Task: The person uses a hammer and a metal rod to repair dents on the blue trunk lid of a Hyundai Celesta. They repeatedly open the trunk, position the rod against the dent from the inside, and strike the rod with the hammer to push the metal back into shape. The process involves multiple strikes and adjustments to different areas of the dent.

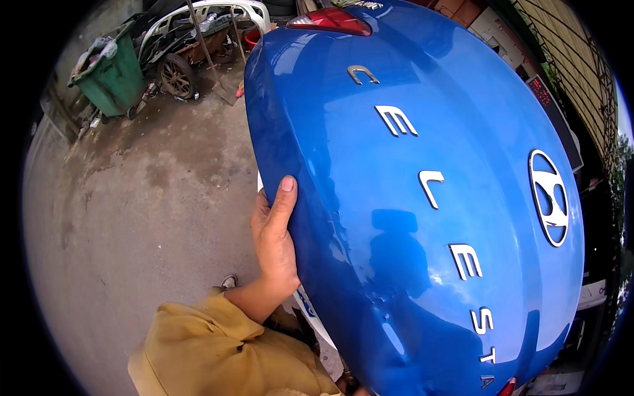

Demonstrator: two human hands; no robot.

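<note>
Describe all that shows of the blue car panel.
The car panel is large, curved and glossy blue, apparently painted metal, with raised silver letters, an oval silver emblem toward the right and red lights near both ends. Small dents or creases mark its lower left; reflections cover much of it. It runs from the top of the view to the bottom. The left hand grips its left edge, thumb on the blue face.

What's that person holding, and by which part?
A blue car boot lid, held in the left hand by its left edge in view: thumb on the outer face, other fingers mostly hidden.
</note>
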